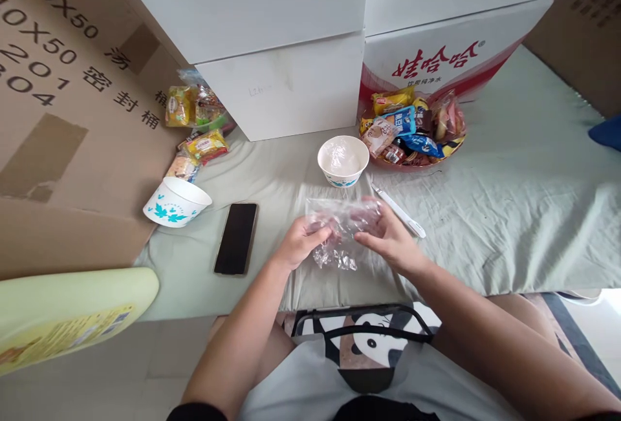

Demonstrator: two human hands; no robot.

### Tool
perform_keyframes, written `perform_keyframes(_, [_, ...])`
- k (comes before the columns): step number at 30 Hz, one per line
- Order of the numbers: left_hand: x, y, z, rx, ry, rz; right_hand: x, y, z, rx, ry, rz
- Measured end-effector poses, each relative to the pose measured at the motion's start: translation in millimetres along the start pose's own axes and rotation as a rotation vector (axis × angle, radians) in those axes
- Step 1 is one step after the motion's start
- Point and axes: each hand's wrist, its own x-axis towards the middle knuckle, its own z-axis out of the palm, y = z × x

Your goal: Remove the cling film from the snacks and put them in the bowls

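Note:
A crinkled clear plastic bag (342,224) is stretched between my two hands, low over the cloth. My left hand (303,240) pinches its left side, thumb on the near face. On the other side my right hand (388,237) has its fingers behind the bag and its thumb in front, gripping the right edge. Just beyond the bag stands an upright white paper bowl (343,180) with clear plastic inside. A white utility knife (400,211) lies to the right of that bowl, close to my right hand.
A phone (236,238) lies to the left, near a tilted paper bowl (177,204). Wrapped snacks (206,145) are piled by the cardboard box (87,136). A basket of snacks (412,161) stands before white boxes (291,91). A pale green container (77,311) is at lower left.

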Motion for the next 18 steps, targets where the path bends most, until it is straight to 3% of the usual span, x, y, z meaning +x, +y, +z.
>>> perform_keyframes(3, [-0.4,-2.2,-3.8,-0.024,0.037,0.012,-1.4,-2.6,-1.1,-0.045,-0.118,0.096])
perform_keyframes(10, [-5.3,3.1,-9.7,-0.186,-0.101,-0.013,-8.4,-13.4,-2.8,0.174,-0.085,0.152])
perform_keyframes(13, [-4.1,3.5,-10.6,-0.079,-0.095,0.075,-5.9,-12.8,-6.9,0.173,-0.137,0.164])
perform_keyframes(15, [-3.0,1.0,-11.2,0.161,-0.018,0.152,-3.9,-9.2,-8.3,0.076,-0.13,0.154])
perform_keyframes(18, [-3.4,-3.2,-6.6,0.533,0.326,0.363,-4.1,-3.7,-6.3,-0.235,0.073,0.091])
